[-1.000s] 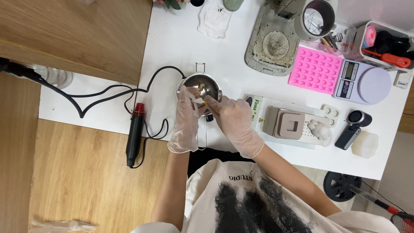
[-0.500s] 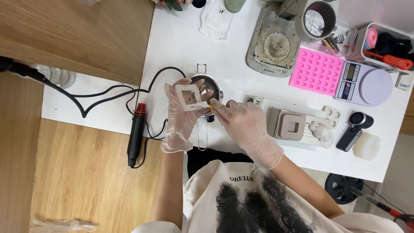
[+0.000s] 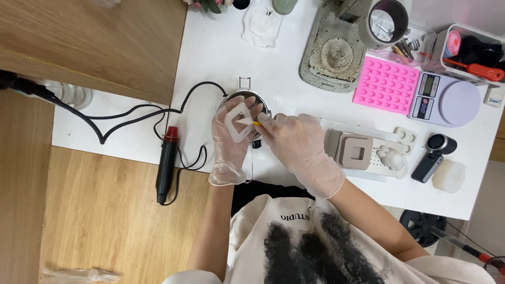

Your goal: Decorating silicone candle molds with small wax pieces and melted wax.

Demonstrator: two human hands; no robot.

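Head view shows the left hand [image 3: 230, 142] now lifting a white square frame piece [image 3: 239, 122] over the metal pot [image 3: 243, 100], gripped, while the right hand [image 3: 297, 150] pinches a small yellow tool [image 3: 256, 123] against it, suggesting trimming has begun.

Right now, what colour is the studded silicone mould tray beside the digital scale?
Pink: the studded silicone mould tray, clearest in the head view.

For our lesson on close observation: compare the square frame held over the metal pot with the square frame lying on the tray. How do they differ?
The held frame is white; the frame on the tray is greyish-beige. The held frame is lifted in the left hand over the metal pot, turned cornerwise, while the right hand works at it; the tray frame lies flat and untouched. The tray frame looks thicker. Both are square with a square hole.
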